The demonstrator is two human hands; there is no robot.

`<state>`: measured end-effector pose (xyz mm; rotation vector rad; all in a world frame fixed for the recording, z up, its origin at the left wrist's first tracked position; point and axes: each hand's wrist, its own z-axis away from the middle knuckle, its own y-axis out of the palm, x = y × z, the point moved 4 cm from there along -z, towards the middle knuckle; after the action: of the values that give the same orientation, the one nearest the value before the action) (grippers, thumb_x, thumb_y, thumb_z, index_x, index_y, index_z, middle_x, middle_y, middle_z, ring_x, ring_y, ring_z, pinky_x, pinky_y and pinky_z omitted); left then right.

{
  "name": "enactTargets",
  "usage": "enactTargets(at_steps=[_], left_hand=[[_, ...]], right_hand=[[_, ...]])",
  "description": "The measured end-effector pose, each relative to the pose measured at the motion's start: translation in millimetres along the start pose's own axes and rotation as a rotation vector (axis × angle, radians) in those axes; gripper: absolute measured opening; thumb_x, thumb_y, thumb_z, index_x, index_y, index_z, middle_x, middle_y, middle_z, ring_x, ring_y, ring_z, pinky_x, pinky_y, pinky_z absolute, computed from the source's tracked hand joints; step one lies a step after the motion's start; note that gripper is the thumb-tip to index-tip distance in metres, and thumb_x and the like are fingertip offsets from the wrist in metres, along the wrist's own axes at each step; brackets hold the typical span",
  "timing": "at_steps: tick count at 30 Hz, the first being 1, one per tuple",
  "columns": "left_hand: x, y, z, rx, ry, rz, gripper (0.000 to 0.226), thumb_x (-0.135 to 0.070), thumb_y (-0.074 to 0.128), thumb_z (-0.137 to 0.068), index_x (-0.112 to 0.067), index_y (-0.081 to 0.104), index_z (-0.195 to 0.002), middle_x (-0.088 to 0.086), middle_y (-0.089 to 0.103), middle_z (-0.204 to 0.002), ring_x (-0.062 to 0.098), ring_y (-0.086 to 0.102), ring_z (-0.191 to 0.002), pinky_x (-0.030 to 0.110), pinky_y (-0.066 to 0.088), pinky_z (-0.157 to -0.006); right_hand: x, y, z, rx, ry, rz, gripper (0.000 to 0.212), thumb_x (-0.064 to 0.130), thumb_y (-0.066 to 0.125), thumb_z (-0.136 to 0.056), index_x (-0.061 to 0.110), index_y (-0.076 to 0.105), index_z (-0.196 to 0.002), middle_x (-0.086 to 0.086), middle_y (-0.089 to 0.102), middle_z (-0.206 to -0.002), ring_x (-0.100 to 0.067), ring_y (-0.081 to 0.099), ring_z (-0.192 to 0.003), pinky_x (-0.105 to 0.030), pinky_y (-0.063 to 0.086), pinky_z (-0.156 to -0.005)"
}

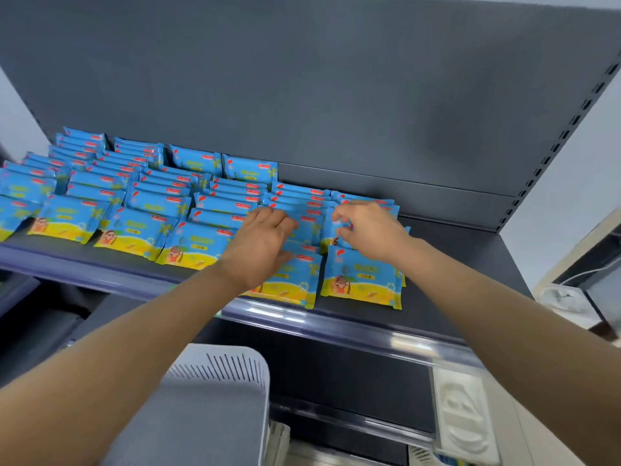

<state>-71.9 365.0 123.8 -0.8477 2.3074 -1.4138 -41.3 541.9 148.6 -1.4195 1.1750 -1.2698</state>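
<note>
Several blue and yellow wipe packets lie in overlapping rows on a dark shelf. My left hand rests flat on the second row from the right, fingers spread over a packet. My right hand reaches over the rightmost row with fingers curled, pinching the top edge of a packet behind the front packet. Which packet the fingers pinch is partly hidden by the hand.
The shelf's right part is bare dark metal, with a grey back panel behind. A grey slotted plastic basket sits below my arms. A lower shelf rail and a white object lie at the bottom right.
</note>
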Motion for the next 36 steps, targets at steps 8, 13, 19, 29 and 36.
enactTargets(at_steps=[8,13,19,29,36], left_hand=[[62.6,-27.8,46.1,-0.082,0.035,0.021,0.049,-0.016,0.088,-0.056,-0.002,0.065,-0.097,0.013,0.063,-0.087,0.036,0.06,-0.08,0.032,0.03,-0.081],[124.5,-64.9,93.8,-0.18,0.075,0.038,0.05,-0.014,0.086,-0.059,-0.003,0.064,-0.102,0.014,0.063,-0.093,0.038,0.06,-0.087,0.034,0.029,-0.087],[250.2,-138.6,192.3,-0.238,0.043,0.023,0.041,-0.02,0.077,-0.069,-0.004,0.063,-0.104,0.014,0.062,-0.096,0.034,0.054,-0.092,0.036,0.032,-0.089],[393.5,-213.1,306.4,-0.16,-0.164,-0.028,0.042,-0.018,0.078,-0.067,-0.003,0.064,-0.104,0.013,0.063,-0.093,0.037,0.059,-0.084,0.039,0.038,-0.084],[429.0,-221.8,311.3,-0.109,-0.164,-0.062,0.046,-0.019,0.079,-0.07,-0.003,0.062,-0.11,0.014,0.063,-0.098,0.037,0.057,-0.092,0.042,0.041,-0.089]], right_hand=[[80.9,2.0,-3.5,0.007,-0.017,0.112,0.035,0.023,0.051,-0.093,0.016,0.054,-0.127,-0.007,0.054,-0.129,-0.028,0.048,-0.121,-0.036,0.041,-0.097],[170.9,8.5,-4.3,-0.035,0.015,0.261,0.043,0.038,0.051,-0.093,0.015,0.05,-0.129,-0.008,0.052,-0.131,-0.029,0.042,-0.126,-0.039,0.035,-0.105],[332.1,16.0,-39.7,-0.125,0.003,0.249,0.047,0.039,0.051,-0.092,0.014,0.049,-0.132,-0.008,0.049,-0.135,-0.028,0.041,-0.127,-0.04,0.034,-0.105],[501.3,32.8,-98.2,-0.138,-0.097,0.182,0.044,0.037,0.052,-0.093,0.013,0.049,-0.13,-0.007,0.051,-0.129,-0.028,0.042,-0.122,-0.039,0.036,-0.102],[527.5,51.4,-124.0,-0.12,-0.103,0.146,0.046,0.037,0.051,-0.093,0.015,0.047,-0.132,-0.006,0.049,-0.131,-0.027,0.04,-0.124,-0.041,0.035,-0.103]])
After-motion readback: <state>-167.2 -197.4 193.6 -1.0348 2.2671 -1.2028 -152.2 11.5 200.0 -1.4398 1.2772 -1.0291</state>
